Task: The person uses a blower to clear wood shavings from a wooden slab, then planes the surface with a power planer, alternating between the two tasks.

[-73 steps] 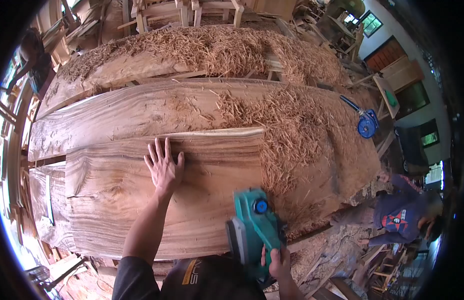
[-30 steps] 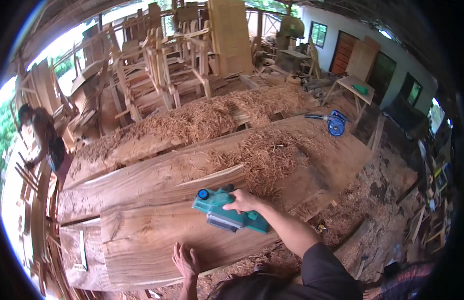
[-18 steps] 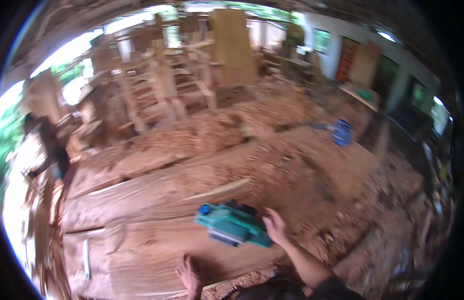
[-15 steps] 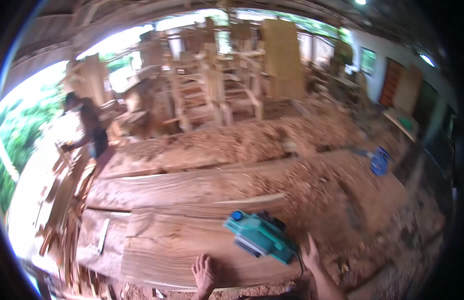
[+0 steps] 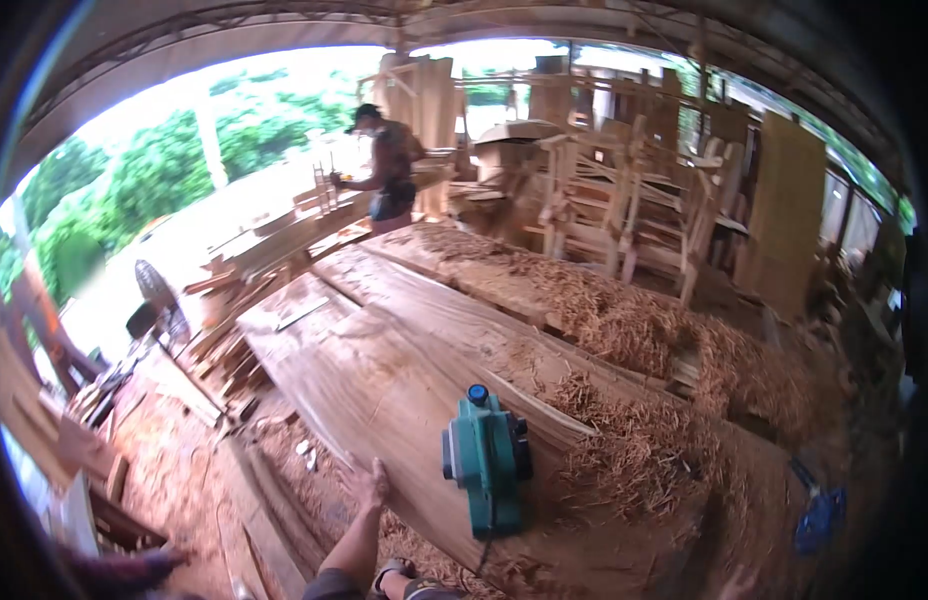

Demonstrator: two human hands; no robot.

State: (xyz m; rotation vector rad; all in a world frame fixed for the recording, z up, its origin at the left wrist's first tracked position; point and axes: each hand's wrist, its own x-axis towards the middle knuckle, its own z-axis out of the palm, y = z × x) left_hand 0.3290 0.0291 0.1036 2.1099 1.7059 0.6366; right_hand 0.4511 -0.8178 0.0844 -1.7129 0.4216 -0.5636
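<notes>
My left hand (image 5: 369,485) rests on the near edge of a wide wooden board (image 5: 384,410), its fingers loosely stretched and nothing held. A green electric planer (image 5: 489,460) with a blue knob stands on the board, to the right of that hand and apart from it. Only the fingers of my right hand (image 5: 739,583) show, dim and blurred at the bottom edge. They look extended and empty, away from the planer. The planer's cord drops from its near end over the board.
Wood shavings (image 5: 634,450) heap over the boards to the right. A blue tool (image 5: 819,515) lies at far right. Another person (image 5: 389,165) stands by stacked timber (image 5: 294,235) at the back. Wooden frames (image 5: 624,200) stand behind. Planks (image 5: 274,510) lie on the ground at left.
The view has swung left, bringing the other person nearer the middle. My left hand has shifted to the board's edge. My right hand has gone from beside the planer to the bottom right.
</notes>
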